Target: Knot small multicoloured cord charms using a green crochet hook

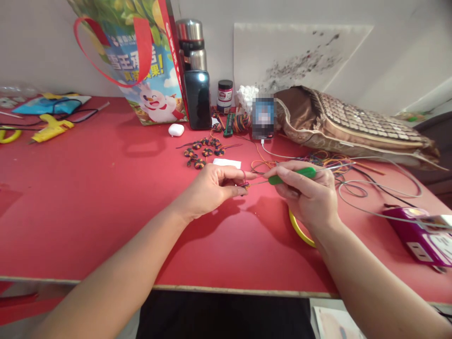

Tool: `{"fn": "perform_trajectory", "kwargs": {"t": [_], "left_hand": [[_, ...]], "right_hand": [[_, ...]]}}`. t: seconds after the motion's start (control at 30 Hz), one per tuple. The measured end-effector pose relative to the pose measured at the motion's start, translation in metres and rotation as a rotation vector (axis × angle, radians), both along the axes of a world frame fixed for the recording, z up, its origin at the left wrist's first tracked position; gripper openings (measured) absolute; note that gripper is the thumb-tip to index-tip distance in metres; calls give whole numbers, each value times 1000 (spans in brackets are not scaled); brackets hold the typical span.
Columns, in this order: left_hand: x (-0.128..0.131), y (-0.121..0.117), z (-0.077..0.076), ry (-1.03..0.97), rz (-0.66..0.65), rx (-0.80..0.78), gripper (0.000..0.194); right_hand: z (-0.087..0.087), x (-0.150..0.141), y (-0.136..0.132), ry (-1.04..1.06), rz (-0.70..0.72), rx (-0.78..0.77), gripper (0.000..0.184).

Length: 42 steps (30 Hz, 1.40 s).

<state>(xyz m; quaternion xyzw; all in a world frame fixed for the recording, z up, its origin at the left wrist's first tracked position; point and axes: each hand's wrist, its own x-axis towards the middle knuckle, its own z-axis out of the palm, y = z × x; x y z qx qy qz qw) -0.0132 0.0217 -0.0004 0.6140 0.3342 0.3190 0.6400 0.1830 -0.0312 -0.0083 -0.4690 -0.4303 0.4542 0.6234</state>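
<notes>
My left hand (215,186) is closed in a pinch on a small multicoloured knotted cord piece (244,185) above the red table (106,197). My right hand (308,192) grips a green-handled hook tool (293,175), whose thin metal tip reaches into the cord piece between my left fingers. Coloured cords (318,162) trail from the work to the right. Several finished little knotted pieces (203,151) lie just beyond my hands, beside a white slip (227,163).
A printed shopping bag (144,61), flask (191,44), dark phone (197,100), small jar (225,96), second phone (263,117) and brown cushion (349,125) line the back. A yellow glue gun (51,128) lies far left, a purple power strip (420,235) right, a yellow ring (300,231) under my right wrist.
</notes>
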Motion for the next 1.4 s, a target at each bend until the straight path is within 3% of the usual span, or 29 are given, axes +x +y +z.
{"fn": "perform_trajectory", "kwargs": {"t": [0.43, 0.63, 0.8, 1.17, 1.3, 1.4], "left_hand": [[0, 0, -4, -18, -15, 3, 19], [6, -4, -9, -133, 72, 48, 24], [6, -7, -6, -134, 65, 55, 13], [3, -10, 0, -127, -4, -24, 40], [2, -10, -1, -179, 3, -97, 30], [3, -10, -1, -148, 24, -56, 31]], "right_hand": [[-2, -1, 5, 109, 71, -54, 15], [-3, -7, 5, 197, 136, -68, 19], [-6, -4, 6, 175, 159, -47, 22], [-6, -4, 7, 170, 124, -45, 19], [-7, -4, 7, 159, 103, -49, 19], [-7, -4, 7, 170, 118, -41, 18]]}}
